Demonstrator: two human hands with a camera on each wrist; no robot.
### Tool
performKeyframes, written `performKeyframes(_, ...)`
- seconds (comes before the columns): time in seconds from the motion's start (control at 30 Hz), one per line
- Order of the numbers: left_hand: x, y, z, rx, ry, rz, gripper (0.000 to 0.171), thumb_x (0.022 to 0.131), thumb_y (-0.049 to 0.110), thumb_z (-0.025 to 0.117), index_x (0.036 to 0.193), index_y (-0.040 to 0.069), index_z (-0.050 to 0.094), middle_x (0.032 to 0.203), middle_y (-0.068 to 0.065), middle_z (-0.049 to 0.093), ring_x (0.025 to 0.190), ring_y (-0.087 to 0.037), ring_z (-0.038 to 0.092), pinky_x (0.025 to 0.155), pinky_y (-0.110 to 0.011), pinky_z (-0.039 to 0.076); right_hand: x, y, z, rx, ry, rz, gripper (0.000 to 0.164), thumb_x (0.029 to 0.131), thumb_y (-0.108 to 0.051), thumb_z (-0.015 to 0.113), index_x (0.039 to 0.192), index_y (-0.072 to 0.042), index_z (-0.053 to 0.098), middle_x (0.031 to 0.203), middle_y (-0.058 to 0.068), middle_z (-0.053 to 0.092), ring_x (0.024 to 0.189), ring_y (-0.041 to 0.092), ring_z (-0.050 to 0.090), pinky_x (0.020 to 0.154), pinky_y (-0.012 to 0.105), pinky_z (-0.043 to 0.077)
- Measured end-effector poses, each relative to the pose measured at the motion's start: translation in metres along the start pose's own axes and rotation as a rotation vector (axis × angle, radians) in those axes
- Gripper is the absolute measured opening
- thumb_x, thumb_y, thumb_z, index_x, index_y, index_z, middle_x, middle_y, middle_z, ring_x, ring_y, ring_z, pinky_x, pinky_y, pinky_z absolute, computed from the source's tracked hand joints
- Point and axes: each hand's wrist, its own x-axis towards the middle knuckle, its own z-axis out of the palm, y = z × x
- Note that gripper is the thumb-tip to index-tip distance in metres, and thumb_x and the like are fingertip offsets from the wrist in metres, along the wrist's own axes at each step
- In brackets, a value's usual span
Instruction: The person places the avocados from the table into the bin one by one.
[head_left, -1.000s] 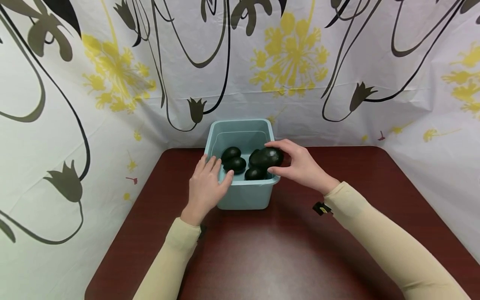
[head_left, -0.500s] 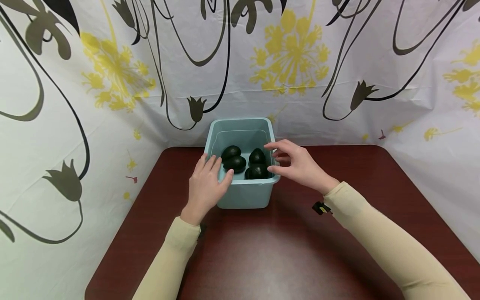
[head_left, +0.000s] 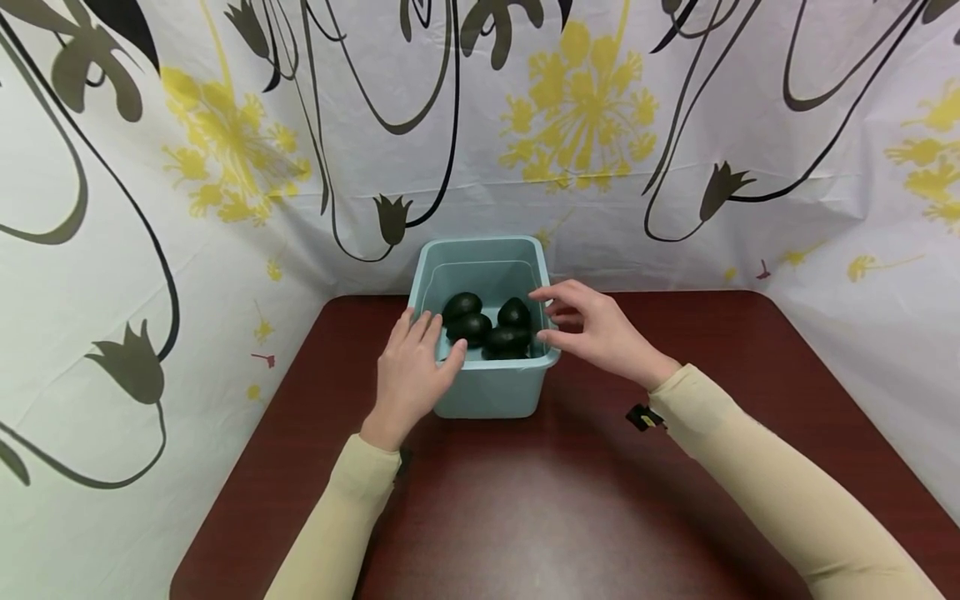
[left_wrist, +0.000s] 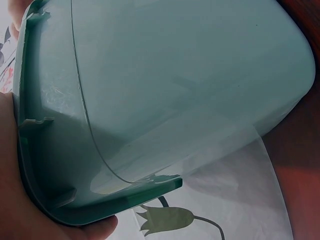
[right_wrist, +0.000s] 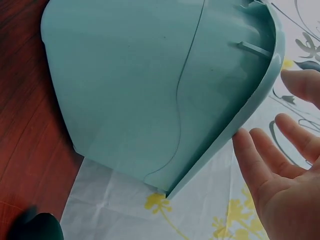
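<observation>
A light blue plastic bin stands on the table, with several dark green avocados in it. Two of them, a rear one and a front one, lie at the left. On the right, one avocado sits behind another near the front wall. My left hand rests on the bin's left front rim, its fingers extended. Over the right rim, my right hand is spread and holds nothing. In the right wrist view its fingertips are right at the rim.
The dark red-brown table extends around the bin. Behind it hangs a white cloth with yellow and grey flowers. A dark rounded thing shows at the lower left of the right wrist view.
My right hand has let go of an avocado, which dropped into the bin and then shifted left along the front wall. My left hand has stayed on the rim.
</observation>
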Motion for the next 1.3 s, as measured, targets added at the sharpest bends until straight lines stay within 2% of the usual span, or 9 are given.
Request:
performKeyframes(0.17,0.000,0.000,0.000,-0.001,0.010,0.009,0.064,0.099,0.052,0.049,0.134,0.000,0.064,0.136,-0.018,0.060,0.139,-0.036,0.042,0.105,-0.052,0.044,0.000,-0.001,-0.002,0.000,-0.003,0.000,0.051,0.089,-0.008,0.078,0.136,-0.018,0.060,0.125,-0.001,0.057,0.110,0.024,0.062,0.094,0.051,0.053)
performKeyframes(0.3,0.000,0.000,0.000,0.000,0.020,0.017,0.064,0.099,0.052,0.049,0.134,0.000,0.064,0.136,-0.018,0.061,0.138,-0.037,0.043,0.105,-0.052,0.044,0.000,-0.003,-0.004,0.002,-0.005,-0.006,0.050,0.089,-0.009,0.077,0.135,-0.018,0.060,0.125,0.000,0.056,0.111,0.030,0.062,0.093,0.053,0.052)
performKeyframes(0.5,0.000,0.000,0.000,0.002,0.020,0.019,0.064,0.099,0.052,0.048,0.134,0.000,0.064,0.136,-0.018,0.061,0.138,-0.037,0.043,0.105,-0.051,0.044,0.000,-0.007,-0.006,-0.005,-0.005,-0.009,0.051,0.089,-0.007,0.077,0.136,-0.017,0.059,0.128,0.001,0.056,0.111,0.030,0.062,0.093,0.053,0.052)
performKeyframes(0.7,0.000,0.000,0.000,-0.003,0.016,0.015,0.064,0.099,0.052,0.049,0.135,0.000,0.063,0.136,-0.018,0.060,0.139,-0.037,0.042,0.106,-0.052,0.043,-0.001,-0.010,-0.009,-0.007,-0.006,-0.027,0.051,0.088,-0.005,0.078,0.136,-0.016,0.060,0.128,0.003,0.056,0.111,0.037,0.061,0.093,0.053,0.052)
performKeyframes(0.9,0.000,0.000,0.000,0.000,0.011,0.015,0.065,0.098,0.052,0.050,0.135,0.000,0.063,0.137,-0.018,0.060,0.139,-0.037,0.042,0.107,-0.052,0.042,-0.003,-0.012,-0.013,-0.021,0.011,-0.039,0.051,0.088,-0.005,0.078,0.135,-0.015,0.060,0.125,0.001,0.057,0.109,0.030,0.062,0.092,0.052,0.053)
performKeyframes(1.17,0.000,-0.001,-0.001,-0.007,0.004,0.010,0.065,0.099,0.052,0.049,0.136,0.001,0.062,0.137,-0.019,0.059,0.140,-0.037,0.041,0.107,-0.052,0.042,-0.005,-0.012,-0.019,-0.053,0.037,-0.043,0.052,0.088,-0.006,0.078,0.136,-0.017,0.061,0.127,-0.002,0.057,0.110,0.033,0.062,0.092,0.049,0.053)
performKeyframes(1.3,0.000,0.000,0.000,-0.015,-0.008,-0.002,0.065,0.099,0.052,0.049,0.137,0.001,0.061,0.138,-0.019,0.059,0.140,-0.037,0.040,0.107,-0.053,0.042,-0.007,-0.011,-0.022,-0.068,0.047,-0.038,0.052,0.088,-0.006,0.078,0.135,-0.018,0.061,0.126,-0.003,0.057,0.110,0.024,0.062,0.092,0.048,0.054)
